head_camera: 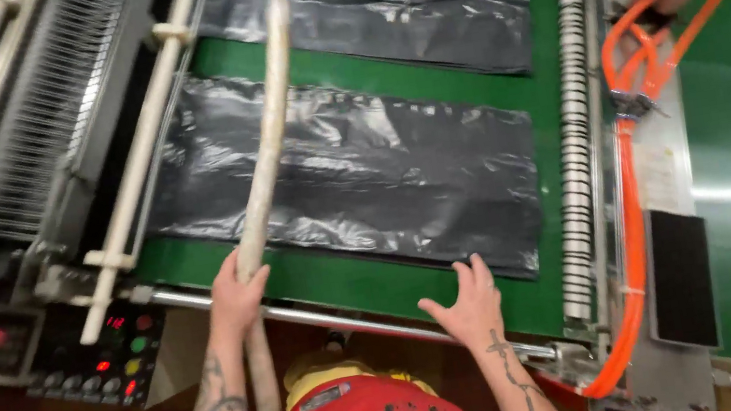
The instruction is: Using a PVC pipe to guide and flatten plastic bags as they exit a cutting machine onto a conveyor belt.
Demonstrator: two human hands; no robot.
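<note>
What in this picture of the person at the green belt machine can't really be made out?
- Head view: the lower end of the pale stick in the left hand is hidden by that hand.
- The far black plastic sheet is cut off by the top edge.
- The control panel lights are blurred.
- The right hand covers part of the belt's edge.
</note>
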